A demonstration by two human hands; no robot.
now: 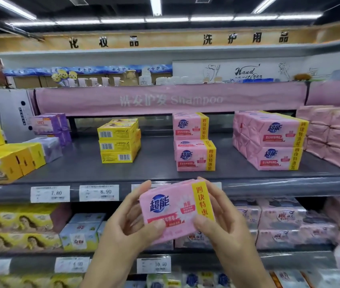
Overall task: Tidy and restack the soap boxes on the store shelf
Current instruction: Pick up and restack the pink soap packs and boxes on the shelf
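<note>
Both my hands hold a pink soap pack (175, 208) with a blue logo and a yellow side band, in front of the shelf's front edge. My left hand (131, 223) grips its left end, thumb on the front face. My right hand (221, 221) grips the right end, thumb on the lower front. On the grey shelf (156, 161) behind stands a stack of two matching pink packs (194, 142), with a wider pink stack (268, 140) to its right. A stack of three yellow soap boxes (119, 141) stands left of centre.
More yellow boxes (5, 161) and purple packs (48, 126) sit at the shelf's left end, plain pink packs (335, 136) at the right. Price tags (98, 192) line the shelf edge. Lower shelves hold more soap packs. A pink Shampoo banner (171, 99) hangs above.
</note>
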